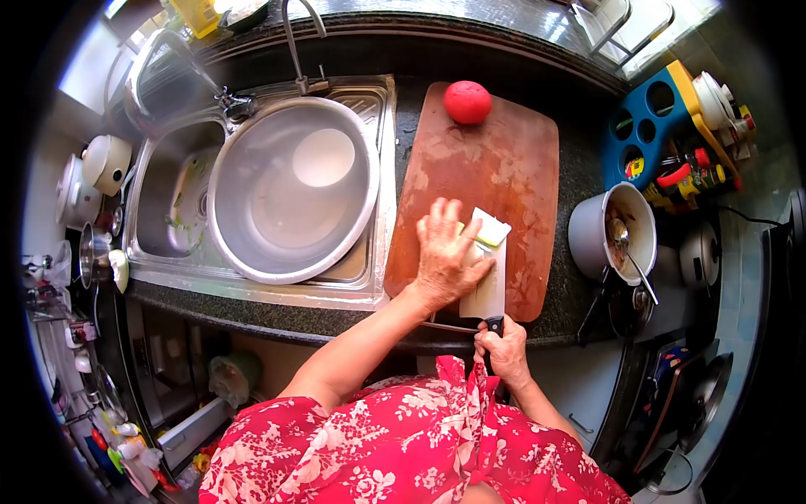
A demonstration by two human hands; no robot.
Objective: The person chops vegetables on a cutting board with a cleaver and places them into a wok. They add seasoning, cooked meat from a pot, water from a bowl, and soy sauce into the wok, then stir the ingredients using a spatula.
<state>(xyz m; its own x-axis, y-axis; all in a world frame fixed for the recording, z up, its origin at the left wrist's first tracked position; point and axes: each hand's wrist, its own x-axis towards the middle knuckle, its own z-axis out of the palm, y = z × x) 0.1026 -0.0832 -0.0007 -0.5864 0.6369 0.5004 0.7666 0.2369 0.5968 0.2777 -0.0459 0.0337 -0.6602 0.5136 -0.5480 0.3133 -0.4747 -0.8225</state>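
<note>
A brown cutting board lies on the dark counter, with a red tomato at its far edge. My right hand grips the black handle of a cleaver-like knife at the board's near edge. Its broad blade lies flat or nearly so over the board. By the blade's far end is a white piece of vegetable with a green edge. My left hand is spread palm down beside it, fingers apart, thumb over the blade. What lies under the palm is hidden.
Left of the board, a large metal basin sits over the double sink below a tap. A pot with a spoon stands on the right. Behind it is a blue rack with jars.
</note>
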